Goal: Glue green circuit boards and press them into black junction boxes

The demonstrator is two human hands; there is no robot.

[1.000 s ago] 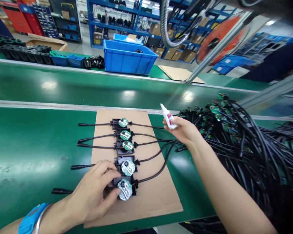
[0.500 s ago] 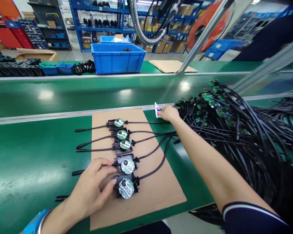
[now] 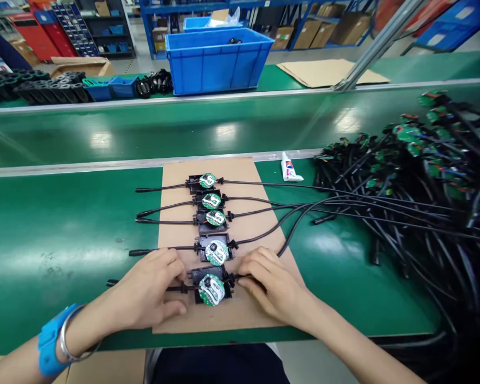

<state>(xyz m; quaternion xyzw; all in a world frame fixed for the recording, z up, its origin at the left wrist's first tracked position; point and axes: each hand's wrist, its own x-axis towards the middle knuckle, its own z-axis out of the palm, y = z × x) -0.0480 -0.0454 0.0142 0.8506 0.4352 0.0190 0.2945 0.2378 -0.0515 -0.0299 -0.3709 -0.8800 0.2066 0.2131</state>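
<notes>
Several black cable units with round green circuit boards lie in a row on a brown cardboard sheet (image 3: 260, 314). My left hand (image 3: 152, 290) pinches the left side of the nearest unit (image 3: 211, 288), fingers bent against its housing and cable. From the other side, my right hand (image 3: 272, 285) grips the same unit at its right cable joint. A small white glue tube (image 3: 288, 167) lies on the green table beyond the cardboard, away from both hands.
A big tangle of black cables with green boards (image 3: 416, 181) fills the table's right side. A green conveyor belt (image 3: 184, 133) runs behind. Beyond it stand a blue crate (image 3: 218, 64), small blue bins (image 3: 112, 88) and rows of black parts (image 3: 36, 88).
My right hand set the glue tube down at the far edge and came back to the nearest unit. My left hand stayed on that unit.
</notes>
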